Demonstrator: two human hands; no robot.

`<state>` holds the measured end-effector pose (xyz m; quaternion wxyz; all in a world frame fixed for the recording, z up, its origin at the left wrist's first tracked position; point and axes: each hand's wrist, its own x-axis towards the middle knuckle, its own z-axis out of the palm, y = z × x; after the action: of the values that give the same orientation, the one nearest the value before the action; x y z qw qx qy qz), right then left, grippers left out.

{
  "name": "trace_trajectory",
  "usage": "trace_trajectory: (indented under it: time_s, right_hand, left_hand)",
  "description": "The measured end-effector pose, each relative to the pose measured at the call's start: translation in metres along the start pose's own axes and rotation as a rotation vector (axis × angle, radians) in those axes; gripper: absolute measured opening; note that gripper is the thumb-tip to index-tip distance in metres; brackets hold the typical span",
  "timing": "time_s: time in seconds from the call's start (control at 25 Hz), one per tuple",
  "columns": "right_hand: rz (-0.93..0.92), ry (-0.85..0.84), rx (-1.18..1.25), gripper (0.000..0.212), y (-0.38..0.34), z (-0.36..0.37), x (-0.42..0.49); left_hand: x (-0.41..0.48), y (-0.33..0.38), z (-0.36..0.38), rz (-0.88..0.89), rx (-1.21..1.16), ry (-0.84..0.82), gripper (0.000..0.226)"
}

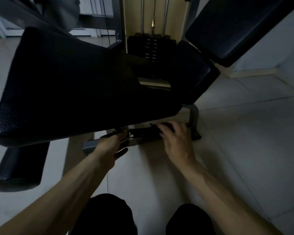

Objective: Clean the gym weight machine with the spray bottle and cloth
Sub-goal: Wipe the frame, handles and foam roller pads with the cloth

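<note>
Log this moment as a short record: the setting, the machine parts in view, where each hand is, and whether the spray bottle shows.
setting: dim room, tiled floor
machine: weight machine with seat pad and weight stack
left hand: under the pad's front edge, at the low frame bar; grip too dark to tell
right hand: fingers spread flat on what looks like a dark cloth lying on the same bar
spray bottle: not in view
</note>
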<state>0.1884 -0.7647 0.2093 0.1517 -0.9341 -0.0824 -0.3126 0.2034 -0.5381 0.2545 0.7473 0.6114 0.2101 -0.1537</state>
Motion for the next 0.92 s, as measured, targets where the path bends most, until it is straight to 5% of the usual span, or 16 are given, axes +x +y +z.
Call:
trace_trajectory:
  time_s: [0.28, 0.52, 0.68, 0.8, 0.92]
  right_hand:
    - [0.486, 0.048, 0.217, 0.040, -0.007, -0.002, 0.004]
    - [0.433, -0.001, 0.234, 0.031, -0.039, 0.000, 0.019]
    - [0.220, -0.007, 0.348, 0.024, -0.114, 0.013, 0.015]
    - [0.152, 0.016, 0.318, 0.020, -0.066, 0.007, 0.004]
    - [0.572, 0.127, 0.317, 0.026, -0.002, -0.022, -0.001]
  left_hand:
    - [0.015, -0.006, -0.012, 0.017, 0.099, -0.019, 0.026]
    - [0.018, -0.009, -0.013, 0.043, 0.145, -0.017, 0.033]
    - [0.021, -0.012, -0.013, 0.068, 0.156, 0.020, 0.027]
    - [0.027, -0.013, -0.015, 0.063, 0.157, 0.033, 0.032]
    - [0.030, -0.015, -0.016, 0.068, 0.165, 0.021, 0.037]
